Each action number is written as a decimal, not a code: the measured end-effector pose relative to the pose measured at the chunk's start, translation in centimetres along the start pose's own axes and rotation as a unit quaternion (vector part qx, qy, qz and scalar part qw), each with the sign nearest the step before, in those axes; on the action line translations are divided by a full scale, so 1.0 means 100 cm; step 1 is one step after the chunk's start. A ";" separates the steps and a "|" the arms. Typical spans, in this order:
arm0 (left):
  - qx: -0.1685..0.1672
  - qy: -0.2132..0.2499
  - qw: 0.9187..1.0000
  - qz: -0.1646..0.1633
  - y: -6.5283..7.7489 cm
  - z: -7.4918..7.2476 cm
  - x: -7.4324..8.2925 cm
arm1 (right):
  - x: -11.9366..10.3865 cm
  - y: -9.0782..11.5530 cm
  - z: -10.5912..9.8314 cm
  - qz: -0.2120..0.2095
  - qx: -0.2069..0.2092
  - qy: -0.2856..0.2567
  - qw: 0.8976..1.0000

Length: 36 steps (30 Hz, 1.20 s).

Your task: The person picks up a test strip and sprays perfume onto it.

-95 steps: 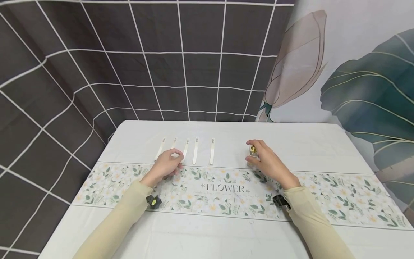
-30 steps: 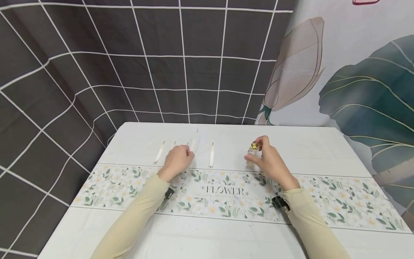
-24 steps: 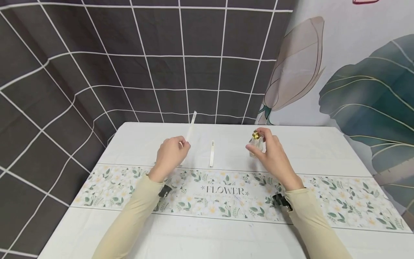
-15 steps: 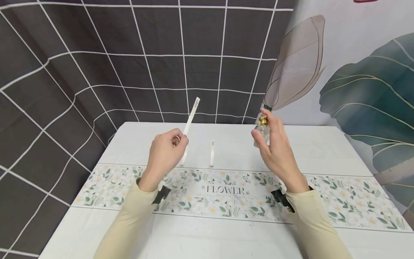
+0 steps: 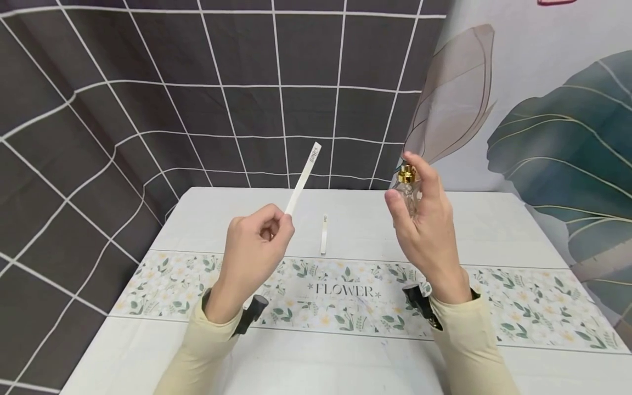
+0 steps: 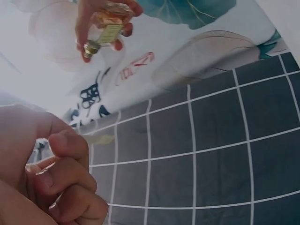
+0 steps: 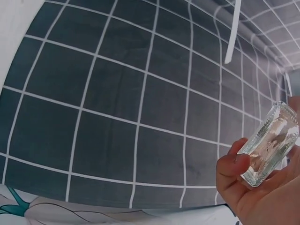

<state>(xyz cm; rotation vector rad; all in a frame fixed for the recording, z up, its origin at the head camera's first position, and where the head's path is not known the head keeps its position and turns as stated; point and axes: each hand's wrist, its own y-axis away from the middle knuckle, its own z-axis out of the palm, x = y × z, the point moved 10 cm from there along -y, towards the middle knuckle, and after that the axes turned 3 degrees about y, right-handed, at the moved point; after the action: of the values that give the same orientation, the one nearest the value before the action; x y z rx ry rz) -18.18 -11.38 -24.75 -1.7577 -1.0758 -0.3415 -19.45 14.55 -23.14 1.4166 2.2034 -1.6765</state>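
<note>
My left hand [image 5: 254,249] pinches the lower end of a white perfume test strip [image 5: 303,178] between thumb and index finger. The strip slants up to the right, with dark lettering near its top. Its tip also shows in the right wrist view as a pale strip [image 7: 233,37]. My right hand [image 5: 429,236] grips a clear glass perfume bottle [image 5: 407,193] with a gold neck, raised above the table and right of the strip. The index fingertip sits at the bottle's top. In the left wrist view the bottle [image 6: 110,33] shows a pale label.
Another test strip [image 5: 323,236] lies on the white table [image 5: 316,362] between the hands. A floral band [image 5: 340,318] printed FLOWER crosses the table. Behind hangs a dark grid curtain [image 5: 237,109], with a leaf-patterned curtain [image 5: 558,131] at the right.
My left hand has picked a test strip off the table and lifted it upright. My right hand has raised the perfume bottle from the table. The strips at the left are now hidden behind my left hand.
</note>
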 end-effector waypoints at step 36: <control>-0.074 0.045 0.996 0.026 0.014 0.015 0.019 | -0.011 0.004 -0.008 -0.013 0.044 -0.024 0.999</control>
<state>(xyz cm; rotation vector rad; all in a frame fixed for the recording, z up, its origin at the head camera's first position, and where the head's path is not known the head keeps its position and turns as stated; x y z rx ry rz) -16.39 -9.29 -25.06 -1.8797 -0.9581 -0.4738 -18.20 14.44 -22.52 1.3561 2.1569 -1.8169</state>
